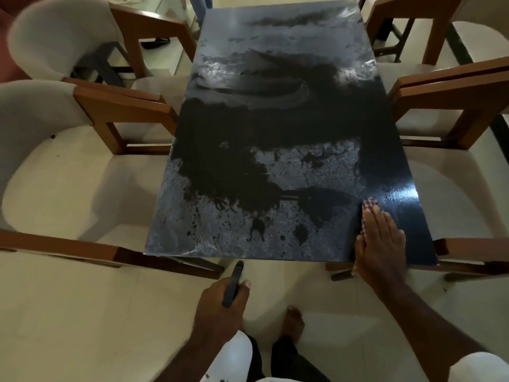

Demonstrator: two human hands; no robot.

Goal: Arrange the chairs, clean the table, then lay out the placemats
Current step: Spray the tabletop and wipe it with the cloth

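Note:
A dark glossy table fills the middle of the view, streaked with wet smears and dry dull patches. My right hand lies flat on a checked cloth at the table's near right corner, fingers together and pressed down. My left hand hangs below the table's near edge, gripping a dark slim object, possibly a phone. Cream-cushioned wooden chairs stand along both long sides: two on the left and two on the right.
Pale tiled floor stretches in front of the table. My bare foot is on the floor near the table's front edge. Another chair stands at the far right, and someone's legs in jeans show beyond the far end.

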